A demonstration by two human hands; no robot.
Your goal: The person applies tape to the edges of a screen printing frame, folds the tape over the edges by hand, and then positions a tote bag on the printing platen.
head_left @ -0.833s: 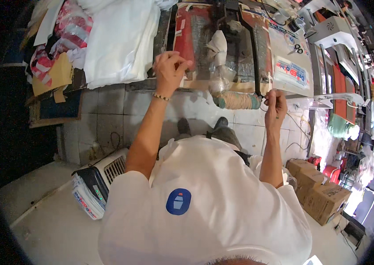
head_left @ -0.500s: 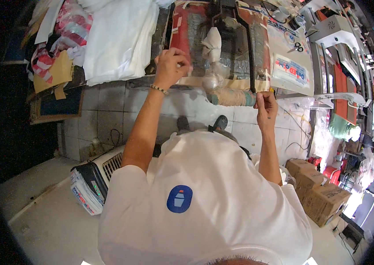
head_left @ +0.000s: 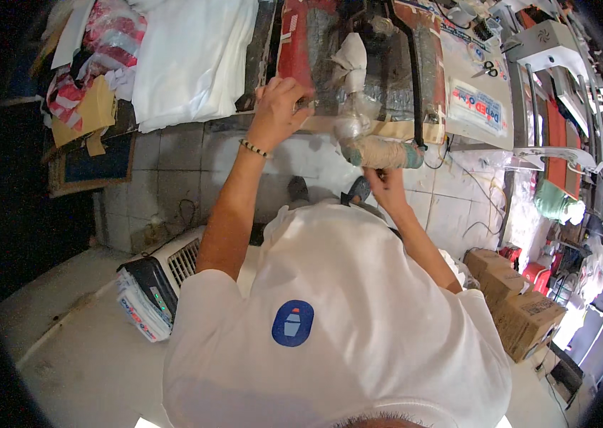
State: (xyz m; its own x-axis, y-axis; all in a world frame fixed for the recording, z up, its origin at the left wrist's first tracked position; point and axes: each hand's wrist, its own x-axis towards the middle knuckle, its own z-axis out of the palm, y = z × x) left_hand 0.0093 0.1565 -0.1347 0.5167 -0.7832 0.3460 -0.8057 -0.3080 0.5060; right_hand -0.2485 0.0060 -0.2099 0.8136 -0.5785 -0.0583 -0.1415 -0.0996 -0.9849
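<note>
My right hand (head_left: pixel 385 182) has dropped from the bench edge to just under the beige thread cone (head_left: pixel 380 152), fingers bunched together against its underside. The cone lies on its side at the bench (head_left: pixel 330 127) front edge. Left hand (head_left: pixel 278 108) curled over the bench edge, fingers pressed onto it, beside the white fabric stack (head_left: pixel 191 57).

You are working with two hands: left hand (head_left: pixel 278 107), right hand (head_left: pixel 385 183). You are facing one thread cone (head_left: pixel 381 152), one pair of scissors (head_left: pixel 487 69), three cardboard boxes (head_left: pixel 522 321), one stack of white fabric (head_left: pixel 191 60).
</note>
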